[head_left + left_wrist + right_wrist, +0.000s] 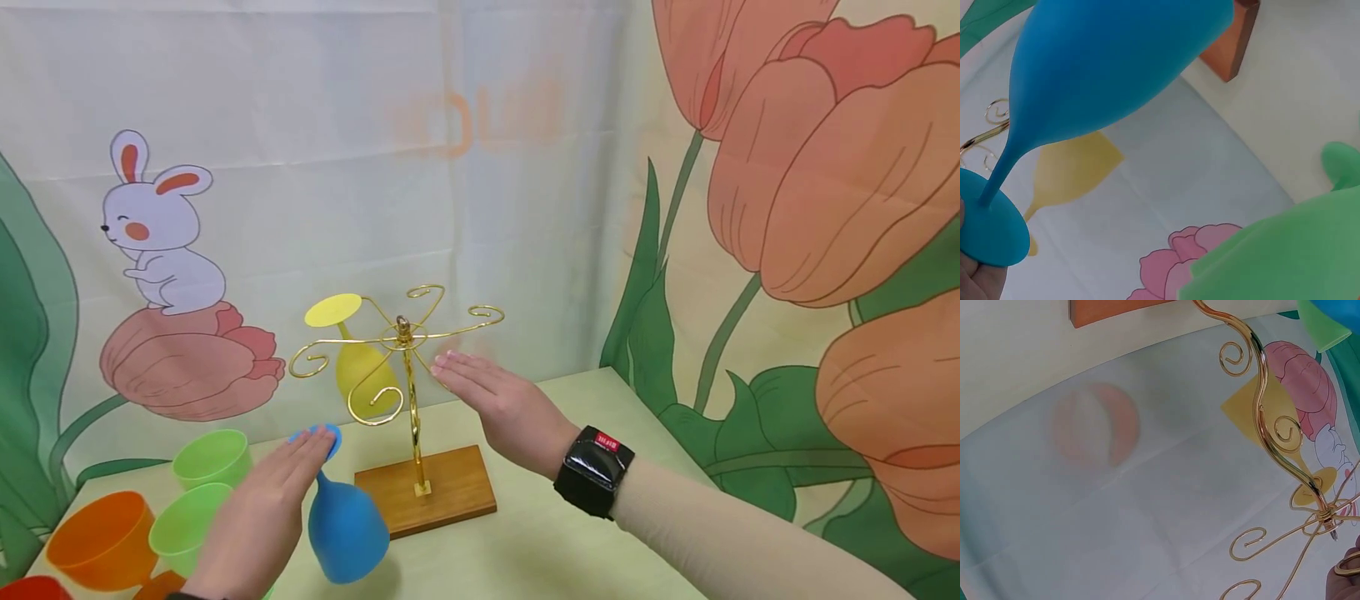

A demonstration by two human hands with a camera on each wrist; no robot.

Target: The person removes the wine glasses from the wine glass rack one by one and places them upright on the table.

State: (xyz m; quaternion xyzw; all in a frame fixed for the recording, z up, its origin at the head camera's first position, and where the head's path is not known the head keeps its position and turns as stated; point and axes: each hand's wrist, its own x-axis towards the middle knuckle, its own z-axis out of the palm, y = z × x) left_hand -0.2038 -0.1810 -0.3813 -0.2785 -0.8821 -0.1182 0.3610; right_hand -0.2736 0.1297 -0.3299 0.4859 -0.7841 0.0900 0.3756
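Observation:
My left hand (255,508) grips a blue plastic goblet (347,533) by its round foot, bowl down and tilted, left of a gold metal goblet rack (412,400). The rack stands on a wooden base (457,492) and spreads several curled arms. My right hand (517,408) is at the rack's right front arm; the right wrist view shows its curl against the fingers (1342,589), which appear to pinch it, though the thumb is hidden. A yellow goblet (360,375) hangs upside down from a back-left arm.
Two green goblets (212,458), an orange goblet (101,537) and part of a red one (33,588) are at the table's left. Behind the table (570,508) hangs a printed cloth (337,167) with a rabbit and tulips.

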